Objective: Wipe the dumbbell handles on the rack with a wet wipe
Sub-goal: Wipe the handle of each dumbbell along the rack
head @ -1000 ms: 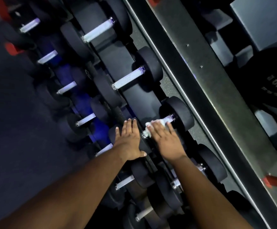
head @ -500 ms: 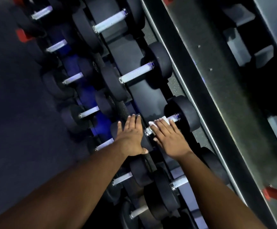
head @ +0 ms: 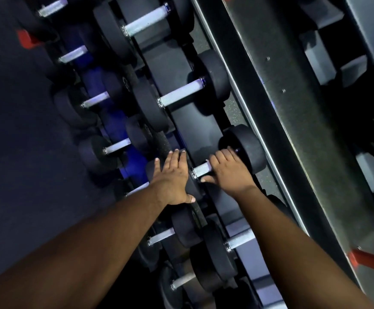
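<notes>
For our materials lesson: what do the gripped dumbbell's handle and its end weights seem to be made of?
Handle: likely bare metal, pale silvery with a fine textured, perhaps knurled surface, where the right hand grips it. End weight: probably rubber or a similar coating, matte black and unreflective. The left hand rests on the other end.

Dark rubber floor (head: pixel 21 152), grey metal beam (head: pixel 293 112), red bracket (head: pixel 368 260) at lower right.

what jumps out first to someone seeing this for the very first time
Two bare forearms reach in from the bottom edge toward a dark dumbbell rack running diagonally up the middle. The right hand wraps over a knurled silver dumbbell handle near centre, while the left hand lies flat on the black weight head beside it. More pale handles gleam in rows above and to the left.
</notes>
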`<action>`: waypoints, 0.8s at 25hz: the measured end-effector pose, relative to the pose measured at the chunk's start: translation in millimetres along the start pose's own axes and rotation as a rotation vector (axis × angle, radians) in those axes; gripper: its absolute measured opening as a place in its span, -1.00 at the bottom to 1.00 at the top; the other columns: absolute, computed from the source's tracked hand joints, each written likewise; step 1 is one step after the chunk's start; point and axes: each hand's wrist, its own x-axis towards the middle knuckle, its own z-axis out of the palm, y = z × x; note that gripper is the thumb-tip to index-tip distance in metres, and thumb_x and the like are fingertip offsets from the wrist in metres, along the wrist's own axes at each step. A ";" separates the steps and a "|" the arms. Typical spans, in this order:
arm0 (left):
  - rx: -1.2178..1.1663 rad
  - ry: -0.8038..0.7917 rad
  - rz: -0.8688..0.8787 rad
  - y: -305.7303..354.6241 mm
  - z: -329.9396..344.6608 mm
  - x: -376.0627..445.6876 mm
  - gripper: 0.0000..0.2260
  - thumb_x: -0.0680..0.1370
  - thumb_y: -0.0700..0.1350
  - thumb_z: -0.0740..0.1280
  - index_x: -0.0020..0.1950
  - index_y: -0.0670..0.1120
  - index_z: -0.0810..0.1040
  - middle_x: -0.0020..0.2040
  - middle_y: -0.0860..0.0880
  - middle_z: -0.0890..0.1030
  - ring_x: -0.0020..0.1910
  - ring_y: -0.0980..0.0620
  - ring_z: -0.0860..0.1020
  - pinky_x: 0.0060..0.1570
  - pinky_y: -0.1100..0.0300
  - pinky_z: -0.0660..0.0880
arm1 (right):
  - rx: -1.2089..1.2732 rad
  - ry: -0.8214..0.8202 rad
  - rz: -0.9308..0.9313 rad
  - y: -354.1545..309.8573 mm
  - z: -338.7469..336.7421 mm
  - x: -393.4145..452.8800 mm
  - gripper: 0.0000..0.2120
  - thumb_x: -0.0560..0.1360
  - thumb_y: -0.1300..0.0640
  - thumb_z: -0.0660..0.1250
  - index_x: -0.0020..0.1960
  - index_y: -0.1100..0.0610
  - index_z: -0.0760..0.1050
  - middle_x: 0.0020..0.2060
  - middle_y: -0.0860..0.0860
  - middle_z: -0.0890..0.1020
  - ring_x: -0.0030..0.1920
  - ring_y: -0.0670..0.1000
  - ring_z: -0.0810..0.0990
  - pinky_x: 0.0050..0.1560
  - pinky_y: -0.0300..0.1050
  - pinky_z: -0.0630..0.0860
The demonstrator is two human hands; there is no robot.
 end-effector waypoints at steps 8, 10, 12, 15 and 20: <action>0.014 0.000 0.002 -0.8 1.8 2.1 0.28 0.36 0.26 0.55 0.59 -0.15 -0.40 0.63 -0.10 -0.33 0.62 -0.08 -0.30 0.54 -0.22 -0.26 | 0.001 0.160 -0.056 0.0 21.0 -22.6 -0.13 0.38 -0.39 0.34 0.45 0.21 0.37 0.31 0.17 0.46 0.42 0.20 0.39 0.54 0.13 0.18; 0.014 -0.003 0.000 -0.5 0.7 2.6 0.29 0.36 0.27 0.55 0.59 -0.14 -0.40 0.63 -0.10 -0.33 0.62 -0.08 -0.30 0.55 -0.22 -0.26 | 0.015 0.062 -0.067 -4.9 3.6 -0.7 -0.26 0.38 -0.37 0.35 0.32 0.17 0.44 0.19 0.13 0.53 0.30 0.18 0.48 0.47 0.09 0.25; 0.010 -0.005 0.000 -0.6 1.2 2.7 0.29 0.35 0.28 0.55 0.60 -0.13 -0.40 0.63 -0.10 -0.33 0.62 -0.08 -0.29 0.55 -0.23 -0.25 | 0.039 -0.051 -0.070 -4.0 -14.9 27.6 -0.41 0.39 -0.30 0.41 0.22 0.09 0.46 0.11 0.07 0.57 0.20 0.13 0.53 0.30 0.00 0.33; 0.009 -0.010 0.004 -3.8 2.4 4.4 0.29 0.35 0.29 0.54 0.60 -0.13 -0.39 0.63 -0.10 -0.33 0.62 -0.09 -0.29 0.55 -0.24 -0.24 | -0.013 0.073 -0.180 -1.3 -3.5 18.7 -0.54 0.47 -0.10 0.40 0.30 0.06 0.48 0.12 0.05 0.58 0.20 0.12 0.54 0.30 0.01 0.35; 0.013 0.008 0.017 -3.5 2.5 5.4 0.30 0.34 0.28 0.55 0.60 -0.14 -0.38 0.64 -0.12 -0.31 0.62 -0.10 -0.27 0.56 -0.25 -0.21 | 0.007 0.243 -0.190 -17.3 14.2 -4.6 -0.50 0.51 0.12 0.21 0.44 0.16 0.41 0.26 0.11 0.54 0.37 0.16 0.47 0.51 0.14 0.23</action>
